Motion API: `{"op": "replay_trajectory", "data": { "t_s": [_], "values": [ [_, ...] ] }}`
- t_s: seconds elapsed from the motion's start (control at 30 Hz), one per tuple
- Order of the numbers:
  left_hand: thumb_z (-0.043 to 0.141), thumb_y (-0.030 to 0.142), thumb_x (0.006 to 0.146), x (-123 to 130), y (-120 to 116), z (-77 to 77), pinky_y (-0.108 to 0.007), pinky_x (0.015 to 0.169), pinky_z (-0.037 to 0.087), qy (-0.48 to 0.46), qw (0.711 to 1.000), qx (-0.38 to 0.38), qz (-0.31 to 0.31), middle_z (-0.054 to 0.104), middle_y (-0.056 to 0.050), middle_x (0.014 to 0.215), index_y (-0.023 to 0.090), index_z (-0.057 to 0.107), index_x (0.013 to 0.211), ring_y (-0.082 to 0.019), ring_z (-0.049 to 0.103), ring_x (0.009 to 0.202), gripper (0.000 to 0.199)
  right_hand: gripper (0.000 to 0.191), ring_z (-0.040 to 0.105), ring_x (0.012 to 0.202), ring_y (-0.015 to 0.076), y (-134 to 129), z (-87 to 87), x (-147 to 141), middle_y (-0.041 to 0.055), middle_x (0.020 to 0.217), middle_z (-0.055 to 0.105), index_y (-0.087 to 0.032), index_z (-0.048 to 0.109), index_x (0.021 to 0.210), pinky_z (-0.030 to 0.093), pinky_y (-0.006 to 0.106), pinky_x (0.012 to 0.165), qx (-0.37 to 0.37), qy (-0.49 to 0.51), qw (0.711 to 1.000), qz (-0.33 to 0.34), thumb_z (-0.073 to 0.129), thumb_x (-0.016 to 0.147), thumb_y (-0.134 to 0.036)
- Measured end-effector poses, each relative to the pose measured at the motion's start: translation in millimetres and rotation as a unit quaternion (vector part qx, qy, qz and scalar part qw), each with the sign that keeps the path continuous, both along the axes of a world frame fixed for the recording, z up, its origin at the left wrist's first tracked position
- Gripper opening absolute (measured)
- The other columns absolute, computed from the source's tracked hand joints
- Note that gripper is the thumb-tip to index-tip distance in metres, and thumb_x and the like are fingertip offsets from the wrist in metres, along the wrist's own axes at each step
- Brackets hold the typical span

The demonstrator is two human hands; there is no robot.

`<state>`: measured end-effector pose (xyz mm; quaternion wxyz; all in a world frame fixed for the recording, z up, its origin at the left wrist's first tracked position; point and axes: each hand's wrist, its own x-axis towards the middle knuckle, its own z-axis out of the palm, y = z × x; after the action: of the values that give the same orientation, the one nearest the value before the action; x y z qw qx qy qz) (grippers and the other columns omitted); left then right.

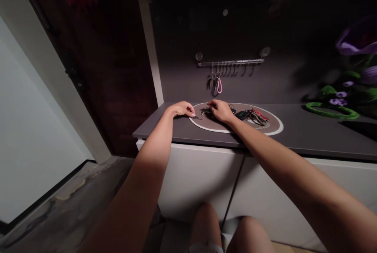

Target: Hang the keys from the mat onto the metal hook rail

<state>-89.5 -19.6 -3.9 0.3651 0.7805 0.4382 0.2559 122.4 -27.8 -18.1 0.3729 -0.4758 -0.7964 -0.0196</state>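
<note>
"Where are the hands?"

"The left hand [184, 109] is at eleven o'clock. Its fingers are together by a small key [198, 118] on the oval mat [277, 128]. The right hand [219, 110] is at twelve, fingers bent down on keys [208, 109]. I can't tell if either hand grips."

"What is farther?"

"A key bunch [255, 116] at one o'clock, then a pink loop [218, 86] on the rail [231, 62]."

"How do you do it well?"

"Use your fingertips, gently."

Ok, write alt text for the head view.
A person's left hand touches a small metal key at the edge of an oval white-rimmed brown mat, while the right hand rests over loose keys on it. A bunch of keys with a black fob lies beside them, below a metal wall rail holding a pink loop keyring.
</note>
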Motion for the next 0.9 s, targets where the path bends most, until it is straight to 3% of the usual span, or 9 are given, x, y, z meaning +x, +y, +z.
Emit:
{"op": "replay_trajectory", "data": {
  "t_s": [0.17, 0.4, 0.77, 0.9],
  "values": [
    [0.072, 0.016, 0.057, 5, -2, -0.6, -0.021, 0.054, 0.041, -0.064, 0.998, -0.023, -0.003, 0.057, 0.002, 0.051, 0.010, 0.062, 0.066, -0.006, 0.050, 0.048, 0.015, 0.026, 0.059, 0.091, 0.0169, -4, 2.3, 0, 0.0077, 0.098, 0.066, -0.015, 0.064, 0.097, 0.041, 0.026, 0.082, -0.005, -0.037, 0.999, -0.001, 0.045, 0.078, -0.014],
    [0.069, 0.013, 0.064, 14, -3, -1.0, -0.024, 0.059, 0.045, -0.174, 0.984, -0.028, -0.007, 0.061, -0.002, 0.059, 0.007, 0.060, 0.075, -0.007, 0.055, 0.053, 0.015, 0.026, 0.059, 0.092, 0.0180, -6, 4.0, 1, 0.0085, 0.100, 0.066, -0.015, 0.064, 0.097, 0.041, 0.025, 0.081, 0.006, -0.049, 0.999, -0.006, 0.045, 0.078, -0.014],
    [0.068, 0.009, 0.066, 32, -1, -2.8, -0.031, 0.078, 0.050, -0.288, 0.956, -0.041, 0.043, 0.064, -0.002, 0.064, 0.007, 0.062, 0.077, -0.008, 0.060, 0.061, 0.013, 0.024, 0.058, 0.083, 0.0171, -11, 7.2, -2, 0.0061, 0.094, 0.066, -0.017, 0.063, 0.092, 0.040, 0.027, 0.076, 0.008, 0.018, 1.000, -0.002, 0.044, 0.081, -0.027],
    [0.069, 0.010, 0.065, 37, -1, -3.1, -0.031, 0.082, 0.049, -0.336, 0.940, -0.034, 0.045, 0.065, -0.002, 0.067, 0.007, 0.063, 0.078, -0.009, 0.062, 0.066, 0.015, 0.020, 0.057, 0.081, 0.0147, -13, 9.1, -3, 0.0030, 0.089, 0.066, -0.019, 0.062, 0.085, 0.039, 0.026, 0.076, -0.002, 0.045, 0.999, 0.032, 0.046, 0.080, -0.029]
  ]
}}
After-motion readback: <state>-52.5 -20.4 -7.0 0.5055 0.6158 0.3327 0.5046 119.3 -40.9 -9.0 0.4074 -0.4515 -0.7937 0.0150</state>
